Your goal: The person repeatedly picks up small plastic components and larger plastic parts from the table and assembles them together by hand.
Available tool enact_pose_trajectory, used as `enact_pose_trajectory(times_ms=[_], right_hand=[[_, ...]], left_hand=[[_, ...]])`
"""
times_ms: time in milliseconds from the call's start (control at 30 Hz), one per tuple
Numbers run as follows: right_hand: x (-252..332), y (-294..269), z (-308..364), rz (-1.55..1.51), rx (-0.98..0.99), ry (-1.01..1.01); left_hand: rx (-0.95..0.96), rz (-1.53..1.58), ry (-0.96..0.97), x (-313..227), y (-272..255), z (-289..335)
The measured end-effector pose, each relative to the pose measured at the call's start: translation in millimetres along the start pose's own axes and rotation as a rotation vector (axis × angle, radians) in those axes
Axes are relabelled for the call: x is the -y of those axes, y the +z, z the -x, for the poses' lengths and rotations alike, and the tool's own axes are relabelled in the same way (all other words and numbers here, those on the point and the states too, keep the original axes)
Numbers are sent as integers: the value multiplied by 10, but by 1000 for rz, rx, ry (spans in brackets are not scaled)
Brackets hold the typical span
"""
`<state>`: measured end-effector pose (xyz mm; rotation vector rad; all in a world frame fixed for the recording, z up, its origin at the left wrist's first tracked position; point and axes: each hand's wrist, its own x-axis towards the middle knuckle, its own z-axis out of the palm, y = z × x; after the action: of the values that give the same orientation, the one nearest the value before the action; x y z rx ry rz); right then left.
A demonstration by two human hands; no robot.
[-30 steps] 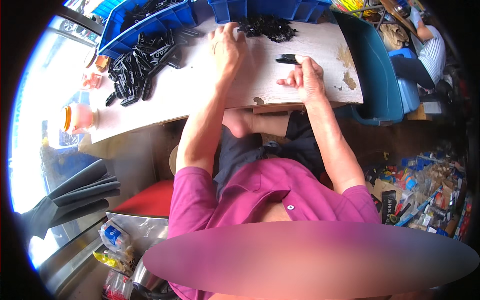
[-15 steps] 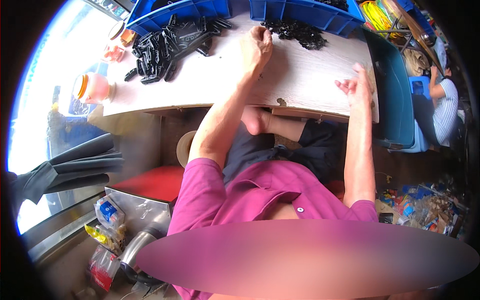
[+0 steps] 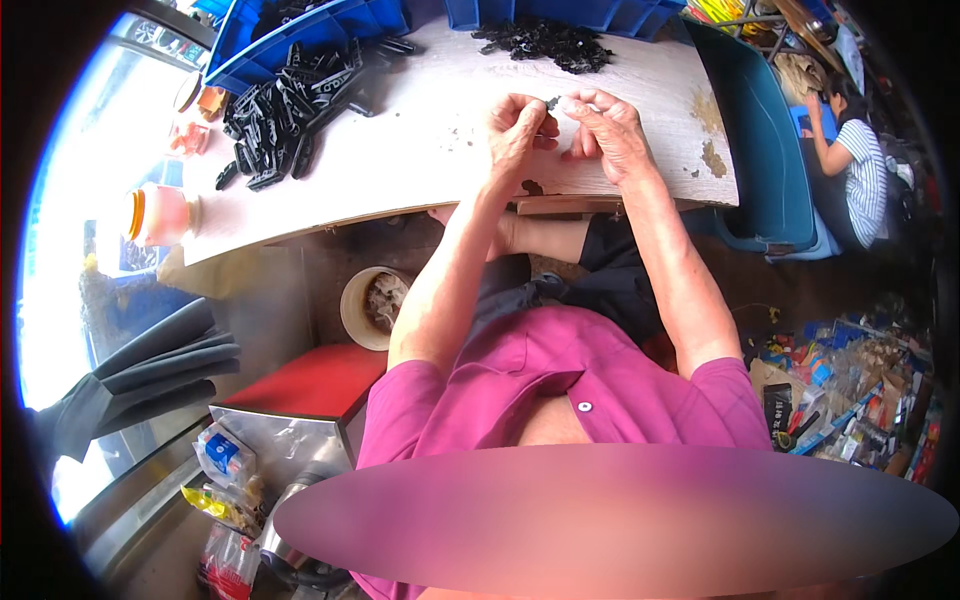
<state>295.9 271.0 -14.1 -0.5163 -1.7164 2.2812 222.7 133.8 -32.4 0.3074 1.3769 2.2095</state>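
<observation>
Above the table's front half, my left hand (image 3: pixel 516 135) is closed in a pinch with a small black plastic piece (image 3: pixel 552 103) at its fingertips. Close by on the right, my right hand (image 3: pixel 615 135) has thumb and fingers drawn together beside that piece; whatever it holds is too small to make out. Beyond my hands lies a pile of small black plastic parts (image 3: pixel 550 46). To the left, longer black plastic parts (image 3: pixel 285 110), shaped like clips or handles, are heaped on the pale wooden table (image 3: pixel 420 140).
Two blue bins, one left (image 3: pixel 300 50) and one right (image 3: pixel 560 14), line the far edge. A lidded jar (image 3: pixel 165 215) stands at the left. A teal tub (image 3: pixel 765 150) adjoins the table's right end; beyond it sits another person (image 3: pixel 860 170). A bucket (image 3: pixel 375 305) is below.
My left hand has come back from the small-parts pile toward me. My right hand has moved left from the table's right side to meet it. The view has shifted slightly.
</observation>
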Motion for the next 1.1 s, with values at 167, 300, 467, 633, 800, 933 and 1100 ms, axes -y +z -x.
enact_pose_trajectory(times_ms=[167, 300, 467, 633, 800, 933, 1100], right_hand=[[-12, -6, 17, 67, 16, -35], [6, 52, 51, 105, 63, -50], [-65, 78, 77, 1, 92, -81], [-90, 56, 70, -44, 59, -79], [-59, 89, 67, -33, 51, -71], [-71, 100, 73, -19, 34, -78], [-99, 72, 78, -18, 26, -86]], left_hand=[[151, -28, -12, -14, -71, -1], [174, -12, -24, -24, -104, 12], [-64, -442, 236, -76, -237, 120], [-709, -1544, 694, -783, -1169, -69], [-618, -1733, 593, -893, -1412, -37], [-469, -1711, 670, -850, -1454, -10], [-414, -1697, 687, -858, -1496, 2]])
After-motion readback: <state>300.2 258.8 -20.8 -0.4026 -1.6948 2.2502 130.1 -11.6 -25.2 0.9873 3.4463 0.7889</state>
